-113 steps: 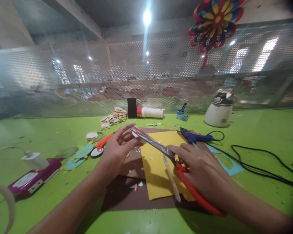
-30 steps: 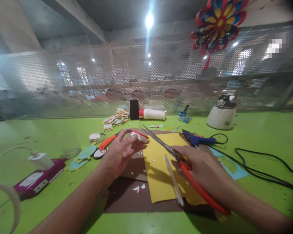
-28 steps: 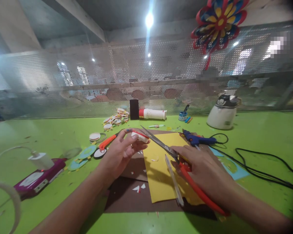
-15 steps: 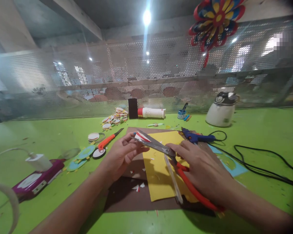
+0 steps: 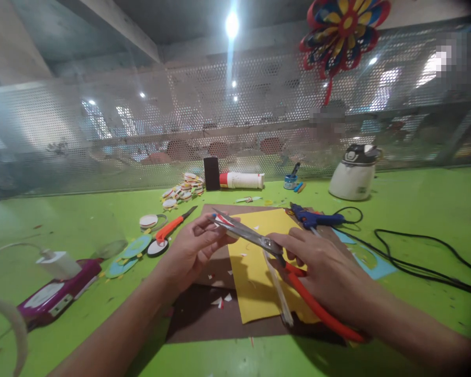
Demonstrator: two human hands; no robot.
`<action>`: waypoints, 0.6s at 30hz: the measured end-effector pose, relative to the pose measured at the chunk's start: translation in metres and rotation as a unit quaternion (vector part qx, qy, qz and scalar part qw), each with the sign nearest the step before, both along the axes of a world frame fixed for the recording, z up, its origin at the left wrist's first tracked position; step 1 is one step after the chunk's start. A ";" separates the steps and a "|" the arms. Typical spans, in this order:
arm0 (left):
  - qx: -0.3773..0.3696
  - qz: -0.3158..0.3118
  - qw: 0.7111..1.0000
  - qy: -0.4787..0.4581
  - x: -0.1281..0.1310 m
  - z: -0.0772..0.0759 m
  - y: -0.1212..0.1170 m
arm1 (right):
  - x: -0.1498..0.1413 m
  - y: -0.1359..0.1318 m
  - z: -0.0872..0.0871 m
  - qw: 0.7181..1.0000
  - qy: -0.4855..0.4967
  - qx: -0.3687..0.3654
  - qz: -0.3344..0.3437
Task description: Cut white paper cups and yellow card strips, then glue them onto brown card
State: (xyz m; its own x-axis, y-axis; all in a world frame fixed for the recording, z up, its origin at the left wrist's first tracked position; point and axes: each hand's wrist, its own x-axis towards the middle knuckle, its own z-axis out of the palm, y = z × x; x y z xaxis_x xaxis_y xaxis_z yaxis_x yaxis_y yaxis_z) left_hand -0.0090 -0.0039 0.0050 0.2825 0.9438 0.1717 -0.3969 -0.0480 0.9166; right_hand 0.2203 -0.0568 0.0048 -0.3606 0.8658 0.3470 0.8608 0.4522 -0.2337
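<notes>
Pinched in the fingers of my left hand is a small white-and-red paper piece. My right hand is wrapped round the red-orange handles of a pair of scissors. Its blades point left, a little apart, with the paper piece between them near the left fingertips. Beneath both hands lies a yellow sheet on a brown board, with several tiny white and red scraps. A thin whitish stick rests across the yellow sheet.
Left: an orange-handled knife, light-blue paper rounds and a purple power strip. Behind: a pile of small white rounds, a dark phone-like slab and a paper-cup stack. Right: a blue glue gun, its black cord and a white kettle.
The scissor blades have shifted slightly around the paper piece, and less of it shows between them. Both hands stay nearly in place; the whole view has moved a little.
</notes>
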 end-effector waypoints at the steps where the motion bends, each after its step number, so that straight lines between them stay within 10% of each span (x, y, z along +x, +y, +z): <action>1: 0.002 -0.001 1.000 0.000 0.000 0.000 0.000 | 0.000 0.000 0.000 1.000 0.005 0.000 0.003; 18: 0.051 0.070 0.996 -0.002 0.003 0.000 0.000 | 0.000 -0.002 0.005 1.000 0.000 -0.020 -0.004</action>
State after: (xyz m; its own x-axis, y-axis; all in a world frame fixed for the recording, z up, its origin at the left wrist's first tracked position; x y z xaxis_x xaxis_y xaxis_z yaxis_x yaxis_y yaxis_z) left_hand -0.0056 -0.0041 0.0053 0.1484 0.9513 0.2702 -0.3828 -0.1966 0.9027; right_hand 0.2200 -0.0591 0.0094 -0.3531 0.8820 0.3120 0.8644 0.4352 -0.2519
